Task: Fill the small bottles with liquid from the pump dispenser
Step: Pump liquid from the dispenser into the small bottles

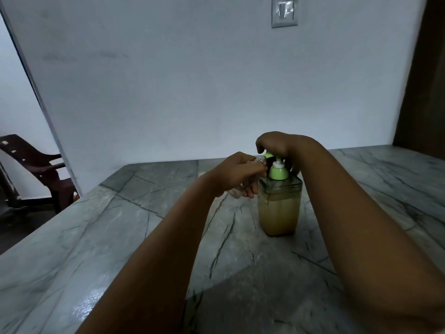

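Note:
A clear square pump dispenser (278, 208) with a green pump head stands on the grey marble table (96, 237); it is about two thirds full of tan liquid. My right hand (279, 147) lies over the green pump head and presses on it from above. My left hand (237, 173) holds a small clear bottle (237, 192), tilted, with its mouth up against the green nozzle. Most of the small bottle is hidden by my fingers. Whether liquid is coming out cannot be seen.
A dark wooden chair (36, 165) stands off the table's left edge. The white wall (192, 80) rises behind the table's far edge, with a light switch (284, 12) on it. A brown door or panel (423, 80) is at the right.

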Motion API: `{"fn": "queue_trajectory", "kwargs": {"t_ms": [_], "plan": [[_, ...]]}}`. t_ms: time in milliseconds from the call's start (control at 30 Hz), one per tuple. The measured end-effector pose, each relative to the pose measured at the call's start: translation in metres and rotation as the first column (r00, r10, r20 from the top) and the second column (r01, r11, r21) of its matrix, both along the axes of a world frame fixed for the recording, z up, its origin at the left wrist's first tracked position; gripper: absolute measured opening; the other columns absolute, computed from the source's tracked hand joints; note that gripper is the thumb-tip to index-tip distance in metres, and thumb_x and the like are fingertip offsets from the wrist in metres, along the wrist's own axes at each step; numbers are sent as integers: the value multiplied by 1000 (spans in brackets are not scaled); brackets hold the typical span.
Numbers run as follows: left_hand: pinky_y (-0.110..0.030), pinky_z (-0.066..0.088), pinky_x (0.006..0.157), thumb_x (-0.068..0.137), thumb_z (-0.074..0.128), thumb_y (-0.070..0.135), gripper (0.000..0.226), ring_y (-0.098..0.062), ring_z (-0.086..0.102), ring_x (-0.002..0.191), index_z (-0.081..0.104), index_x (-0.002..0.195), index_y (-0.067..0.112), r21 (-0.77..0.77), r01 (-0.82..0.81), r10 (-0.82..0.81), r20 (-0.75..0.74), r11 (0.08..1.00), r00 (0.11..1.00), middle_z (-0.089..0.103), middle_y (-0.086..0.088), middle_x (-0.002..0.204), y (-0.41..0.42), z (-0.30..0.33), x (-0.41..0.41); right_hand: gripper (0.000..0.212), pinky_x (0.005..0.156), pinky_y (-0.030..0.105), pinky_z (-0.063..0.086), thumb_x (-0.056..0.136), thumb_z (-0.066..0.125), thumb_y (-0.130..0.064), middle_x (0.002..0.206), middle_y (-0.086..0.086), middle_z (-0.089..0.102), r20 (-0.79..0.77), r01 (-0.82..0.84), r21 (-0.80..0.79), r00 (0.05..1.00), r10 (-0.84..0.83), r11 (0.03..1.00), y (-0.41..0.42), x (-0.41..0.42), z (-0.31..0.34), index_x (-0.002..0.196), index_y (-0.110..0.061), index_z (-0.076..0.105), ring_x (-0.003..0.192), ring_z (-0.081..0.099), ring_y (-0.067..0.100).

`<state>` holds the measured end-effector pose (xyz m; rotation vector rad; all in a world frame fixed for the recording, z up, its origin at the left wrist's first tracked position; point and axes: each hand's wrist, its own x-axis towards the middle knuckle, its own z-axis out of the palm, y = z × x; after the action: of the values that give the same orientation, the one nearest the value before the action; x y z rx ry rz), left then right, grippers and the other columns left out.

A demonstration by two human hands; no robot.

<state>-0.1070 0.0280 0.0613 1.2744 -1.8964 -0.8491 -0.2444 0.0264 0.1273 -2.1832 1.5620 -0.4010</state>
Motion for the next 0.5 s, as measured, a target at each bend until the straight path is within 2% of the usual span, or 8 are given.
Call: {"fn": "queue_trajectory", "kwargs": {"t_ms": [100,167,267,333,433,500], "plan": [[-27,49,54,91,51,13,24,-27,60,53,62,99,-7,1,-6,6,-11,1000,1000,63,-21,65,0,0,-1,25,55,27,37,91,35,-4,66,17,45,-16,-5,8,1000,6,1000,-1,-2,-4,68,0,45,52,37,23],[-29,49,56,90,53,15,20,-28,60,54,64,88,-1,-12,2,-2,-28,1000,1000,62,-22,65,0,-1,-2,31,52,25,33,91,35,-4,61,13,39,-25,-4,-14,1000,4,1000,-1,1,-5,60,-5,39,51,32,22],[-29,50,55,80,55,22,18,-28,60,52,64,75,7,-25,17,-18,-41,1000,999,62,-24,64,0,-2,-4,33,51,23,25,91,34,-2,61,8,31,-21,1,-12,1000,-1,1000,-1,2,-8,60,-10,31,51,25,19],[-28,50,54,79,54,23,26,-27,60,52,65,83,0,-22,15,-15,-32,1000,999,62,-25,66,0,-1,-4,32,51,23,22,93,33,-2,63,6,26,0,-13,-11,1000,13,1000,-1,0,-7,64,-11,26,53,21,16],[-26,49,52,84,53,19,33,-25,60,51,62,98,-10,-24,20,-20,-20,1000,1000,61,-25,67,-1,-2,-1,24,57,27,34,99,32,-17,72,8,36,110,12,19,994,-14,1000,1,-6,-2,78,-7,40,58,35,21],[-25,49,52,87,52,18,33,-24,60,51,61,100,-10,-23,25,-25,-11,999,1000,62,-23,66,0,-2,1,18,58,28,35,99,32,-18,74,8,38,112,15,29,994,-18,999,2,-6,-1,89,-6,41,58,37,22]]}}
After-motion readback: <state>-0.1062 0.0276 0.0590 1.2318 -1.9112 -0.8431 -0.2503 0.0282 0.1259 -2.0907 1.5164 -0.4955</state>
